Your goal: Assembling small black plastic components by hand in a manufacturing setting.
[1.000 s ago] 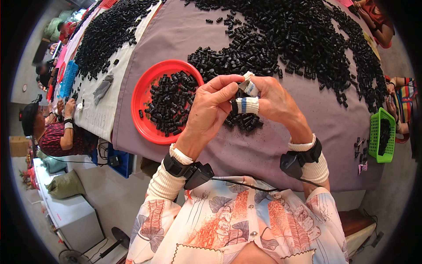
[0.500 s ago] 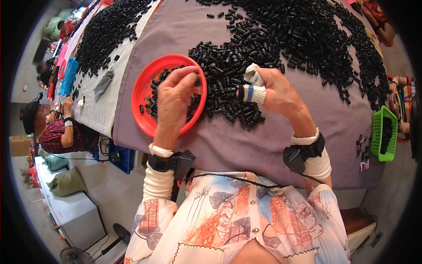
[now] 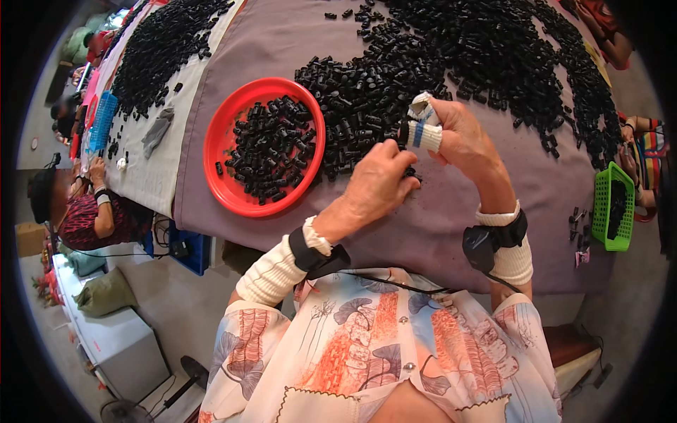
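Head view: a person bends over a table [image 3: 451, 233] covered in a mauve cloth, both forearms coming in from below.
Left hand [image 3: 381, 185]: palm down, fingers curled onto the near edge of the heap of small black pieces [image 3: 451, 63], apparently pinching a few; whether anything is actually gripped is hidden under the fingers.
Right hand [image 3: 462, 137]: raised just beyond and to the right of the left hand, fingers bunched upward; the fingertips wear white wraps with a blue band [image 3: 423, 127], probably to guard the skin against the hard pieces. It seems to close on a black piece at the wrapped tips, but that is too small to be sure.
Black pieces: the heap spreads far ahead of both hands, its near edge right under them, so picking needs no long reach.
Red plate [image 3: 220, 134]: round, just left of the left hand, touching the heap's edge, partly filled with the same black pieces; kept close so pieces can go across in a short move.
Wrists: each carries a dark strapped device over a ribbed cream cuff, with a cable running back.
Green basket [image 3: 612, 211]: well off to the right of the right hand, near the table edge.
Further left: another person sits at a lighter cloth bearing a second heap.
In the way: nothing lies between hands and plate.
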